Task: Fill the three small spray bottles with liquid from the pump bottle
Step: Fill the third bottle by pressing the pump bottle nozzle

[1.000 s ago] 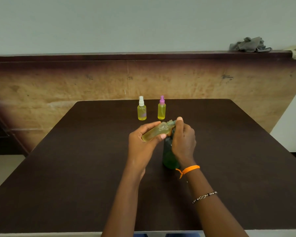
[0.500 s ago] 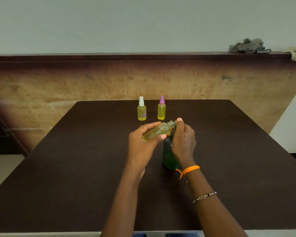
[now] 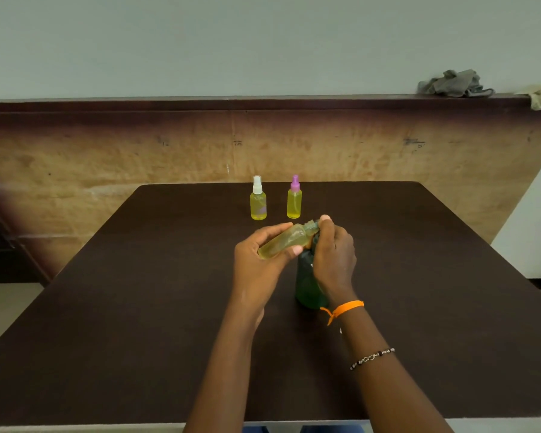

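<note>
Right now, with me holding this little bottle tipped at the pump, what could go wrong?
1. The small bottle in your left hand lies tilted, neck at the pump head under your right hand. If the neck slips off the spout, liquid may land on the table.
2. It already looks nearly full of yellow liquid, so another pump could overflow it.
3. Pressing sideways could tip the green pump bottle.

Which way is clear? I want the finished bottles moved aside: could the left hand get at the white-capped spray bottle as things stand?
Probably not yet: the left hand grips the tilted bottle. The table toward the white-capped spray bottle lies bare.
</note>
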The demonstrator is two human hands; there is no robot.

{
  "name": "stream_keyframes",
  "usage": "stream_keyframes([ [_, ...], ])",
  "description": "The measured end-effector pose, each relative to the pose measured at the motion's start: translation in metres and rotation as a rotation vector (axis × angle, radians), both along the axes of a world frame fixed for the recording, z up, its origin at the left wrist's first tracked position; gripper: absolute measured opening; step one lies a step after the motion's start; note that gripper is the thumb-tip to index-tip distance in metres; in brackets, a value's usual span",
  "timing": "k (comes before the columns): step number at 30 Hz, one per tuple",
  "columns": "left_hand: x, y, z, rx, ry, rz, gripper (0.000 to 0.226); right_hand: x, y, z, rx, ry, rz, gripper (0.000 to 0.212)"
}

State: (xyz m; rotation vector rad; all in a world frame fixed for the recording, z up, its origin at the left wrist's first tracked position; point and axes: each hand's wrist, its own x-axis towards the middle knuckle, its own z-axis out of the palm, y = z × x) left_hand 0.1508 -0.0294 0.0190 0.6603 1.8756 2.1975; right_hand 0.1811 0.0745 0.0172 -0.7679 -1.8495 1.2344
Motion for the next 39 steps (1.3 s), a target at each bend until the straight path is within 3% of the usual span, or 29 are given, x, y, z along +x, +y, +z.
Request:
stream_keyframes([
  [39, -0.0009, 0.0011, -0.0031, 0.02, -0.001, 0.002, 0.034, 0.0005, -0.0008, -0.0051, 0.042, 0.041, 0.03, 0.053],
])
